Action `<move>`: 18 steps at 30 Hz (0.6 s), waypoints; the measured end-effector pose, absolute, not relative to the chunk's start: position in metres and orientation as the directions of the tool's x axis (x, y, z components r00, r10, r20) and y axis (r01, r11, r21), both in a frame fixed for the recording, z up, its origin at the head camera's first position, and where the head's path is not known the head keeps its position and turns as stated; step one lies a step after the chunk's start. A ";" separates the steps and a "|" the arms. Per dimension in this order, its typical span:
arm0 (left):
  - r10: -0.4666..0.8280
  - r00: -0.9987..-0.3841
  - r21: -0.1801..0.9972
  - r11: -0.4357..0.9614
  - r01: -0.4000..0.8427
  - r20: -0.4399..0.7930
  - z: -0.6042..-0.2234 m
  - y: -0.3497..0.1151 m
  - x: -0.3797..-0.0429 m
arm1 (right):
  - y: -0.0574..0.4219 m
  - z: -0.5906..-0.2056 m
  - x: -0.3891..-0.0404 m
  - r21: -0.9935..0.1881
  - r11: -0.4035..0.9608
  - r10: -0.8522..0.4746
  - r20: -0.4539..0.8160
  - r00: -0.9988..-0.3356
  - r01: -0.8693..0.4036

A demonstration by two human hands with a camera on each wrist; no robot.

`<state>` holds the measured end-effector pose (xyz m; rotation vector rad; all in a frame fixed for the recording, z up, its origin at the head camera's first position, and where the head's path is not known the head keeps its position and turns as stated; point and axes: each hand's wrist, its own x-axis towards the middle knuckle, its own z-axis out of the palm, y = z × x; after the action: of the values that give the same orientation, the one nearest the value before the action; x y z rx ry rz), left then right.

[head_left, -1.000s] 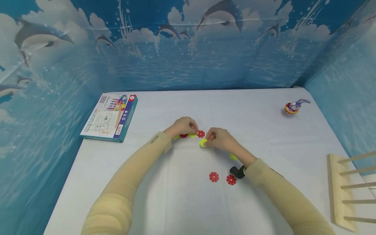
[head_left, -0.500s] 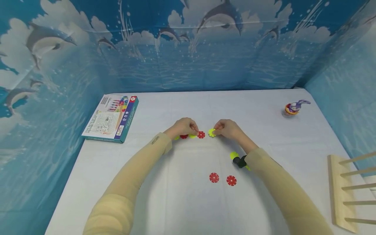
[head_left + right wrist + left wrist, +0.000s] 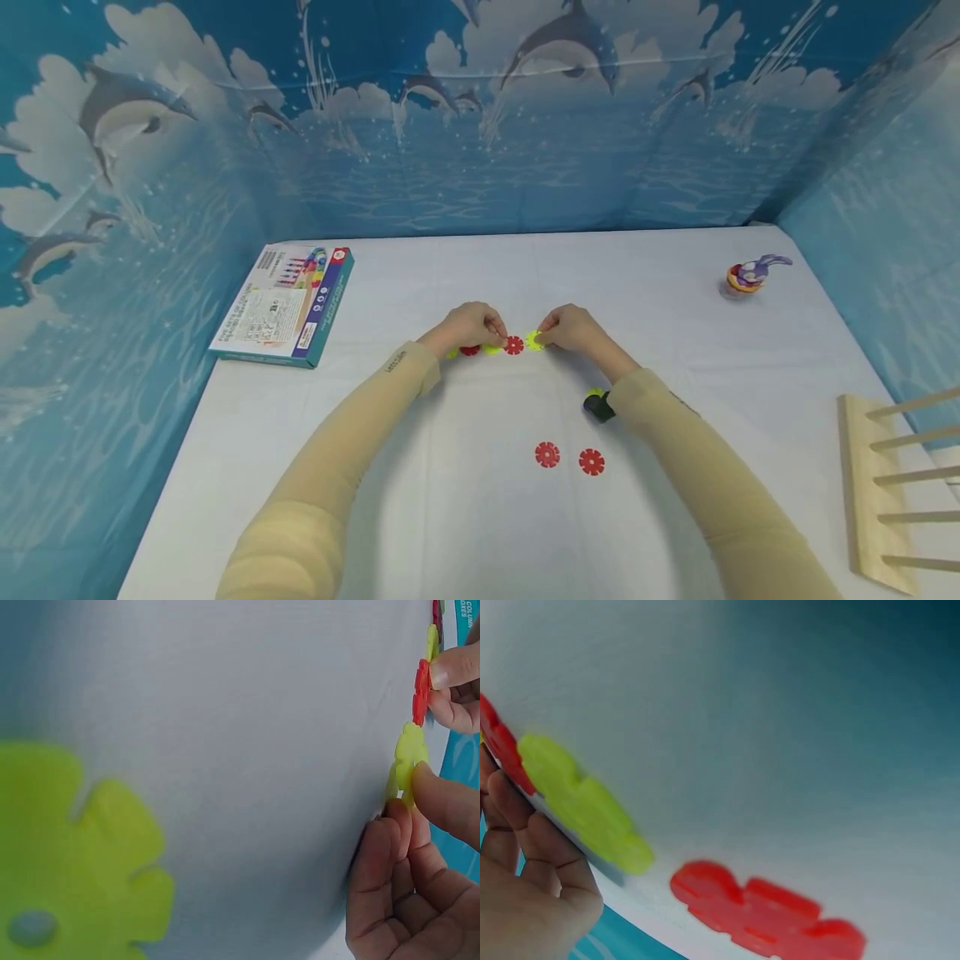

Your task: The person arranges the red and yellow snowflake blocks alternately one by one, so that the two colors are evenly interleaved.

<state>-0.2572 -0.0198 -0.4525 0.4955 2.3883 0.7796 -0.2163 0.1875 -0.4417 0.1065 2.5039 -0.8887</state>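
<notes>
My left hand (image 3: pixel 471 323) bends over a row of flat notched plastic snowflake discs, yellow and red by turns. Its fingertips pinch at the edge of a yellow snowflake disc (image 3: pixel 585 802), right by the red disc (image 3: pixel 513 345) beside it. At the row's right end, the thumb and fingers of my right hand (image 3: pixel 572 327) pinch another yellow disc (image 3: pixel 409 754), close beside that red one. A further red disc (image 3: pixel 469 349) shows partly under my left hand. In the left wrist view a narrow gap parts the yellow disc from the red disc (image 3: pixel 769 909).
Two loose red discs (image 3: pixel 547 454) (image 3: pixel 592 462) lie nearer me. A yellow disc (image 3: pixel 75 855) lies beneath my right wrist, by a black wrist device (image 3: pixel 597 407). A box (image 3: pixel 281 304) lies at left, a purple figurine (image 3: pixel 748 273) at back right, a wooden rack (image 3: pixel 870 492) at right.
My right hand has carried its yellow disc away from me to the row's right end, then slightly left toward the red disc. My left hand has stayed nearly still.
</notes>
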 end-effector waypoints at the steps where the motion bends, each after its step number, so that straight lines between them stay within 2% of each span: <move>1: 0.496 -0.768 0.628 0.761 0.161 -0.404 -0.452 -0.020 -0.257 | 0.187 -0.442 -0.216 -0.569 0.789 -0.079 -0.465 -0.882 0.230; 8: 0.496 -0.766 0.628 0.762 0.158 -0.409 -0.451 -0.018 -0.255 | 0.183 -0.441 -0.215 -0.531 0.809 -0.041 -0.477 -0.878 0.251; 18: 0.504 -0.755 0.625 0.764 0.162 -0.420 -0.449 -0.018 -0.258 | 0.177 -0.443 -0.214 -0.513 0.832 -0.047 -0.444 -0.895 0.211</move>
<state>-0.2579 -0.0183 -0.4495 0.4966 2.3700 0.7668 -0.2135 0.1774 -0.4427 0.1218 2.5663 -0.7893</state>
